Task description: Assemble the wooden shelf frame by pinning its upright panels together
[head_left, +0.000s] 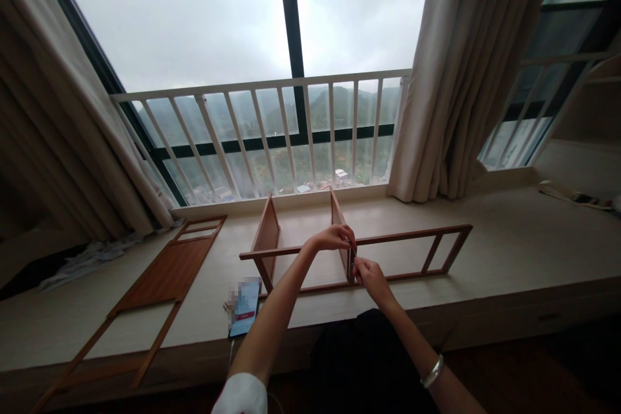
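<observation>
A brown wooden ladder-like frame point(412, 234) stands on edge on the pale ledge, with two wooden panels, a left panel point(268, 229) and a right panel point(339, 220), joined to it and pointing towards the window. My left hand point(334, 237) reaches over the upper rail beside the right panel, fingers bent and pinched together; what they grip is too small to tell. Just below and to the right, my right hand point(369, 273) is closed on a thin rod-like tool point(356, 251) at the crosspiece. The exact kind of tool cannot be made out.
Another wooden frame with a solid panel point(165, 272) lies flat at the left, overhanging the front edge. A phone point(246, 307) with a cable lies near my left forearm. White railing point(262, 85) and curtains point(436, 77) border the window. A strap-like item point(577, 195) rests far right.
</observation>
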Demonstrator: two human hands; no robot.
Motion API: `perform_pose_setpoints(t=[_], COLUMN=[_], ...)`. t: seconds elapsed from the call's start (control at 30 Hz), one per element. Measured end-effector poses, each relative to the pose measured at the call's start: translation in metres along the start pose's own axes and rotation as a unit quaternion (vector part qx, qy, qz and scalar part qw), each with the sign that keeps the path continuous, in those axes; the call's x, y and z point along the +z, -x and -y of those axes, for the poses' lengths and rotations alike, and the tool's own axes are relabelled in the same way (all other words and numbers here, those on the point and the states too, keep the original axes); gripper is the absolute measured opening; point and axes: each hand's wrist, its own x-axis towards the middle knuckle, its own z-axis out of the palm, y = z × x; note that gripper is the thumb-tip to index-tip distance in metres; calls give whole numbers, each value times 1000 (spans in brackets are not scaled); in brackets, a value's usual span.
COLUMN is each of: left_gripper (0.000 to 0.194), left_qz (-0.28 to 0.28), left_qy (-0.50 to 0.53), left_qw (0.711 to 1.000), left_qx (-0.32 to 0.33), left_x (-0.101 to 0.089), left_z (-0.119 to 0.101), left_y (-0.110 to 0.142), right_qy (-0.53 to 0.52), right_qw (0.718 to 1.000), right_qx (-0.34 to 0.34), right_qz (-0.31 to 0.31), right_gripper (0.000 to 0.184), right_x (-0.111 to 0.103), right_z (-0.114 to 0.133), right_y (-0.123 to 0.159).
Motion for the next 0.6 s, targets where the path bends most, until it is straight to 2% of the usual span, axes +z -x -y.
perform_pose_setpoints(t=[0.1, 0.23, 0.33, 0.6], left_gripper=[19, 18, 17, 16], left_qz=[2, -9, -17, -26], left_qy=[-4, -20, -20, -20], left_qw=[1000, 1000, 1000, 999], left_qx=[0, -10, -3, 0], left_x=[0, 1, 2, 4], left_z=[1, 0, 0, 3], left_y=[-1, 0, 1, 1], right_qy=[-213, -395, -441, -465], right_qw=[973, 899, 870, 853], right_qx=[69, 113, 114, 112], right_qz=[49, 148, 186, 208], right_gripper=[30, 22, 21, 22], right_x=[4, 4, 3, -2], right_z=[-3, -1, 1, 2], right_y=[-3, -3, -3, -1])
